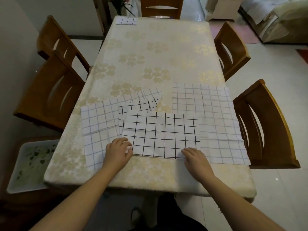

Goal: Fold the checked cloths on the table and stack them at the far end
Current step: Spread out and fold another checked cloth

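Observation:
A white cloth with a bold black check (161, 134) lies folded in half at the near middle of the table. My left hand (117, 152) grips its near left corner. My right hand (194, 157) presses flat on its near right edge. Under it, to the left, lies a paler checked cloth (98, 129), and a crumpled checked cloth (138, 102) lies behind. A large pale checked cloth (215, 117) is spread flat to the right. One small folded checked cloth (126, 20) sits at the far left corner of the table.
The table (150, 55) carries a cream flowered cover. Wooden chairs stand on the left (55, 90), on the right (266, 127) and at the far end (160, 7). A white tray (28, 165) with a leaf pattern sits low at the near left.

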The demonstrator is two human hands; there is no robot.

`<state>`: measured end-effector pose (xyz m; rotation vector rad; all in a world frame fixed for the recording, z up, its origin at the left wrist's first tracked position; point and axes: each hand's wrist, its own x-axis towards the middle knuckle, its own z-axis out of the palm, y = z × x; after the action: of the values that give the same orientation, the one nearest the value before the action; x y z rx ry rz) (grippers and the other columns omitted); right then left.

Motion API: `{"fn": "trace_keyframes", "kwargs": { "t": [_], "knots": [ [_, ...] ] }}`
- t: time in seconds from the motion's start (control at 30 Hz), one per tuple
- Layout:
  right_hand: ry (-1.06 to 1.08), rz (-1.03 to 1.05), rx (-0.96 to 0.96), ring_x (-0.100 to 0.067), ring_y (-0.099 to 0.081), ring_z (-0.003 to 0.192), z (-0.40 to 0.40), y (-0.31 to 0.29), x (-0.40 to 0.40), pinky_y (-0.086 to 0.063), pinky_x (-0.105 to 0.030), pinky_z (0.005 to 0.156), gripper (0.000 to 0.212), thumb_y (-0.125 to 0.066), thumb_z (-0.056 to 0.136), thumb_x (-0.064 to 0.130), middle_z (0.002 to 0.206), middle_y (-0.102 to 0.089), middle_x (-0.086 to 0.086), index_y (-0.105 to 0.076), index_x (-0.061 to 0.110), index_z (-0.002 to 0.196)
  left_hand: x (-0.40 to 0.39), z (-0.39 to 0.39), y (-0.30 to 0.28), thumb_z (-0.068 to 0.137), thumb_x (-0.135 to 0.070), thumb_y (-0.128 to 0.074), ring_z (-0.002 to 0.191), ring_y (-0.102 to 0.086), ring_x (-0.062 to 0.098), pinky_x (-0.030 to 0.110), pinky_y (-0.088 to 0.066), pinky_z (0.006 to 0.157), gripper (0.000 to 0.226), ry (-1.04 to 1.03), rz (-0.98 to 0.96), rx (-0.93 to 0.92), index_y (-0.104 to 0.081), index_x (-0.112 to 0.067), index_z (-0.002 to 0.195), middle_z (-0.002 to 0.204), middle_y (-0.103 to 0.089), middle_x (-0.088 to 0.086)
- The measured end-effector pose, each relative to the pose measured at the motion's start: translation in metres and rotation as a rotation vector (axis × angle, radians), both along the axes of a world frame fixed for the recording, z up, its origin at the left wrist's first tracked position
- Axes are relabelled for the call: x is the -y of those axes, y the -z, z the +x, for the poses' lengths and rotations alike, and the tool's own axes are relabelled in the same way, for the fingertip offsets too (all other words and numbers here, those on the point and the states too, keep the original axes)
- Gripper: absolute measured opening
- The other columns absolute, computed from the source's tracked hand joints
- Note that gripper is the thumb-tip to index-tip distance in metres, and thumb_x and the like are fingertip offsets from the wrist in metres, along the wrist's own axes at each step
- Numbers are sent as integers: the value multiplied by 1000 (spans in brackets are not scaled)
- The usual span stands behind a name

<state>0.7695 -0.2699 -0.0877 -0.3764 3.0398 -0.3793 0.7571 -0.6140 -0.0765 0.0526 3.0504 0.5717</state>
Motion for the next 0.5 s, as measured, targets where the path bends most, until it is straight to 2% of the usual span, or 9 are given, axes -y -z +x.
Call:
{"fn": "trace_keyframes", "kwargs": {
  "t": [0.07,0.17,0.23,0.3,0.37,0.4,0.43,0.5],
  "knots": [
    [-27,-1,-19,-26,-62,114,-5,6,9,-47,-41,100,38,-64,83,12,123,-68,-4,-68,12,121,-6,0,2,90,-40,-37,119,-53,20,43,-39,99,41,40,-15,-37,-68,-20,110,123,-62,-3],
    [-64,-6,10,-29,-56,125,-17,10,29,-40,-43,107,47,-41,91,23,133,-61,-8,-60,8,131,-24,-10,9,92,-29,-35,122,-54,26,46,-49,96,43,161,-45,-22,-64,-13,119,128,-60,6],
    [-83,-47,38,-29,-40,139,-28,13,44,-23,-39,115,52,-33,96,20,150,-44,-10,-45,6,144,-43,-22,13,92,-22,-31,132,-48,30,47,-46,102,49,214,-63,49,-57,-9,132,140,-54,9],
    [-97,-86,105,-24,-14,149,-39,18,59,-7,-33,119,56,-25,98,14,160,-18,-8,-25,5,152,-63,-33,16,93,-15,-27,142,-35,26,44,-35,113,54,256,-59,95,-44,-10,144,152,-41,6],
    [-91,-114,105,-21,-8,148,-53,24,72,-11,-36,121,61,-19,92,10,159,-9,-8,-20,4,153,-78,-43,19,93,-14,-27,142,-36,23,38,-26,116,56,287,-88,92,-41,-11,147,154,-39,5],
    [-84,-114,119,-22,-11,148,-60,27,79,-17,-38,121,61,-24,92,7,159,-10,-8,-22,4,152,-83,-48,22,92,-16,-28,139,-41,22,38,-27,114,56,292,-110,83,-44,-11,145,151,-43,5],
    [-78,-107,135,-22,-16,147,-66,30,83,-21,-39,120,59,-31,92,8,159,-15,-8,-26,4,151,-86,-53,26,93,-20,-29,138,-44,21,38,-29,115,55,288,-138,91,-46,-11,144,150,-45,5],
    [-70,-75,138,-25,-30,144,-77,36,88,-27,-41,118,56,-37,95,20,157,-29,-8,-34,7,149,-89,-60,36,97,-32,-29,140,-41,19,38,-26,117,54,266,-181,111,-43,-15,146,152,-42,2]
  ]
}}
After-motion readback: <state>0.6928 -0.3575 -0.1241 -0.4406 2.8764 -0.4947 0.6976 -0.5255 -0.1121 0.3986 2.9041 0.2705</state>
